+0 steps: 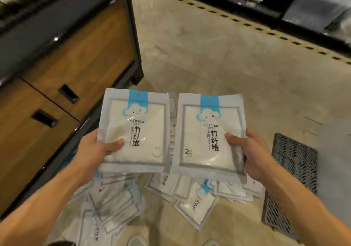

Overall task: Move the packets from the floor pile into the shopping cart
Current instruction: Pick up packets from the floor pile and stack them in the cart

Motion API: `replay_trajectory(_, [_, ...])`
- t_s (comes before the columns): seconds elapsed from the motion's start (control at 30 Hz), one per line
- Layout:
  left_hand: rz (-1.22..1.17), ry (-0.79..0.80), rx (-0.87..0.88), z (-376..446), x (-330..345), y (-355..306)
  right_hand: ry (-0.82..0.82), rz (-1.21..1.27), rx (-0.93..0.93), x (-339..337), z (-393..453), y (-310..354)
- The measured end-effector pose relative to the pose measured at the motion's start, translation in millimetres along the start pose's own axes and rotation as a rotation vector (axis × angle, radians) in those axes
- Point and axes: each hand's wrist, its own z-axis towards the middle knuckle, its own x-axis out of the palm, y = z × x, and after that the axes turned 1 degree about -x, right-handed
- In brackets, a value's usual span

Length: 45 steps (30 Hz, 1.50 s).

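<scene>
Each hand (left hand [95,149], right hand [254,154]) grips a raised packet, thumbs on top.

Both bare forearms extended forward, converging toward centre. Left hand [95,149] raised at chest level, thumb lying across the front of what it grips, fingers behind. Right hand [254,152] mirrors it: thumb forward, fingers curled behind

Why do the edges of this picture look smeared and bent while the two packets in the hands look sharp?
Head view: the wide lens bows the cabinet and the striped floor line; the edges and the floor pile are blurred; the left packet and right packet are readable, with soft glare on their plastic.
</scene>
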Motion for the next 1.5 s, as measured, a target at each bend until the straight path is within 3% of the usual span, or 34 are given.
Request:
replay_trajectory(0.2, [-0.082,-0.084,0.096,-124,-87,-170,0.079,0.026,-0.053,94,-136,161])
replay_trajectory(0.4, [-0.198,-0.194,0.221,-250,-176,-263,0.252,-0.022,-0.074,170,-256,244])
replay_trajectory(0.57, [-0.303,-0.349,0.331,-374,-264,-292,0.445,-0.063,-0.085,233,-346,282])
replay_trajectory(0.8, [-0.417,-0.691,0.401,-528,-309,-267,0.839,-0.211,-0.113,304,-443,288])
replay_trajectory(1.03, [-0.573,-1.017,0.379,-675,-270,-194,1.166,-0.409,-0.096,308,-523,264])
replay_trajectory(1.27, [-0.654,-1.230,0.285,-788,-230,-115,1.369,-0.553,-0.058,291,-596,214])
replay_trajectory(1.5, [-0.714,-1.275,0.277,-853,-227,-58,1.468,-0.637,-0.035,282,-658,154])
